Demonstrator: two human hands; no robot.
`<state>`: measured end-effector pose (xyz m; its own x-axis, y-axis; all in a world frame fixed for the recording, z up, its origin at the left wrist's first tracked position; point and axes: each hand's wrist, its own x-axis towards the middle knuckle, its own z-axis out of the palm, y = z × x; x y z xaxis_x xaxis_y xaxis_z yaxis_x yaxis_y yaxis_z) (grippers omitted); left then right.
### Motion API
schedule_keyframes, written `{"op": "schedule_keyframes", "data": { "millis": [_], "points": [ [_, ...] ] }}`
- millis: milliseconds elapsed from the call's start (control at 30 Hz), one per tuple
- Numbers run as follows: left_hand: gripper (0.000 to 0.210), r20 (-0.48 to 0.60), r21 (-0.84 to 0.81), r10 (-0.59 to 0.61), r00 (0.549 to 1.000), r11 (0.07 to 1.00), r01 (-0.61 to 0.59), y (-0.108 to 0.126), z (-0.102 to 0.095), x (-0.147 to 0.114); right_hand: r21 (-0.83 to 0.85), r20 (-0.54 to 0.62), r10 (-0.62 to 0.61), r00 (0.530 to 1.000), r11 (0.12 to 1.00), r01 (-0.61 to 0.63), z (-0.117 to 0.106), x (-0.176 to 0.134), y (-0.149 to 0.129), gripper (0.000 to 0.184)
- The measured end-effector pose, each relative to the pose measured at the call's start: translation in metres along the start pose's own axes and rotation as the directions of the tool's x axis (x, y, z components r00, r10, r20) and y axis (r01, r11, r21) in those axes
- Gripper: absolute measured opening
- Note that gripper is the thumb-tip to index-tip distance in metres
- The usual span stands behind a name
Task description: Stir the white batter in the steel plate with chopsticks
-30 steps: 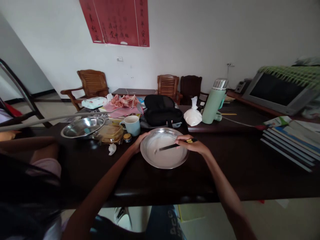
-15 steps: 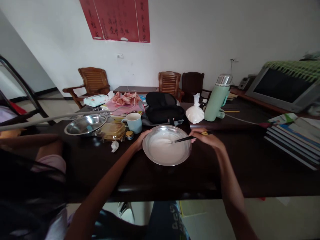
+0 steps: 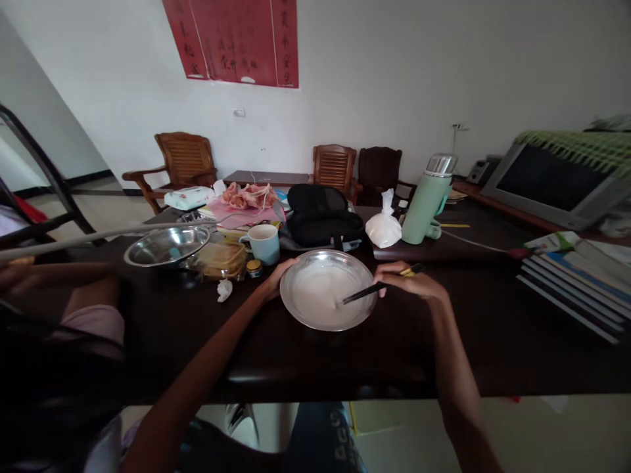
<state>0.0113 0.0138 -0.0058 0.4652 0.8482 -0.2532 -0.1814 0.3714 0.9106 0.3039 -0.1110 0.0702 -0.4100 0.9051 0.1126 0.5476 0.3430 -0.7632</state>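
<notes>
A shallow metal bowl [image 3: 365, 270] stands on the dark table in front of me, holding a whitish liquid mixture [image 3: 315, 295]. My left hand [image 3: 280, 278] grips the bowl by its left rim, the thumb on the edge and the other fingers partly hidden. In my right hand [image 3: 407, 281], closed fingers hold a pair of dark chopsticks [image 3: 363, 293] with yellowish upper ends. Their tips dip into the mixture right of its middle. Behind the bowl, a knotted clear bag of white powder [image 3: 383, 228] sits beside a green thermos [image 3: 428, 203].
Left of the bowl are a light-blue mug [image 3: 265, 247], a small jar [image 3: 254, 268], a plastic food box [image 3: 221, 257], crumpled tissue [image 3: 224, 290] and another metal basin [image 3: 135, 256]. A black bag [image 3: 323, 220] lies behind. Books [image 3: 572, 289] are stacked at right. Another person's arm [image 3: 93, 279] rests at left.
The chopsticks' tips have moved down toward me through the mixture, and my right hand has shifted slightly along with them. My left hand stays on the bowl's rim.
</notes>
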Motion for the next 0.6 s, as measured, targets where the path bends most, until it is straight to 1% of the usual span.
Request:
{"op": "schedule_keyframes", "data": {
  "millis": [33,67,100,167,233,267,300,333,400,433,467,533,600],
  "points": [
    [0.024,-0.004,-0.003,-0.010,1.000,1.000,0.010,0.000,0.000,0.000,0.010,0.041,-0.018,0.999,1.000,0.018,0.004,0.003,-0.002,0.029],
    [0.024,-0.005,-0.008,-0.014,1.000,1.000,0.014,0.000,0.000,0.000,0.006,0.050,-0.037,0.998,0.999,0.037,0.009,0.006,-0.004,0.028],
    [0.025,-0.001,-0.012,-0.015,1.000,1.000,0.014,0.000,0.001,0.000,-0.010,0.024,-0.047,0.999,0.999,0.048,0.013,0.009,-0.005,0.027],
    [0.025,0.007,-0.017,-0.014,1.000,1.000,0.014,0.001,0.002,-0.001,-0.057,-0.103,-0.032,0.994,0.998,0.026,0.014,0.011,-0.003,0.027],
    [0.024,0.008,-0.015,-0.009,1.000,1.000,0.009,0.002,0.003,-0.002,-0.073,-0.214,0.020,0.977,0.997,-0.036,0.006,0.007,0.002,0.029],
    [0.023,-0.001,-0.011,-0.006,1.000,1.000,0.006,0.002,0.004,-0.003,-0.068,-0.222,0.041,0.974,0.996,-0.057,0.002,0.004,0.004,0.030],
    [0.023,-0.012,-0.005,-0.002,1.000,1.000,0.002,0.003,0.004,-0.003,-0.055,-0.195,0.050,0.980,0.997,-0.062,-0.001,0.002,0.005,0.031],
    [0.022,-0.022,0.002,0.000,1.000,1.000,0.000,0.003,0.004,-0.003,-0.039,-0.143,0.047,0.989,0.998,-0.053,-0.002,0.001,0.005,0.032],
    [0.023,-0.025,0.019,0.001,1.000,1.000,0.000,0.002,0.002,-0.003,-0.016,-0.033,0.012,0.999,1.000,-0.012,0.004,0.005,0.004,0.031],
    [0.024,-0.020,0.027,-0.002,1.000,1.000,0.003,0.002,0.002,-0.002,-0.017,0.001,-0.010,1.000,1.000,0.010,0.008,0.008,0.003,0.029],
    [0.025,-0.014,0.032,0.000,1.000,0.999,0.000,0.001,0.001,-0.002,-0.028,0.008,-0.024,1.000,0.999,0.024,0.013,0.012,0.002,0.028],
    [0.026,-0.003,0.036,0.005,1.000,0.999,-0.005,0.000,-0.001,-0.001,-0.074,-0.064,-0.022,0.998,0.997,0.018,0.015,0.014,0.003,0.026],
    [0.026,0.006,0.029,0.011,1.000,1.000,-0.011,-0.001,-0.002,0.001,-0.106,-0.173,0.012,0.985,0.994,-0.031,0.007,0.009,0.005,0.026]
  ]
}}
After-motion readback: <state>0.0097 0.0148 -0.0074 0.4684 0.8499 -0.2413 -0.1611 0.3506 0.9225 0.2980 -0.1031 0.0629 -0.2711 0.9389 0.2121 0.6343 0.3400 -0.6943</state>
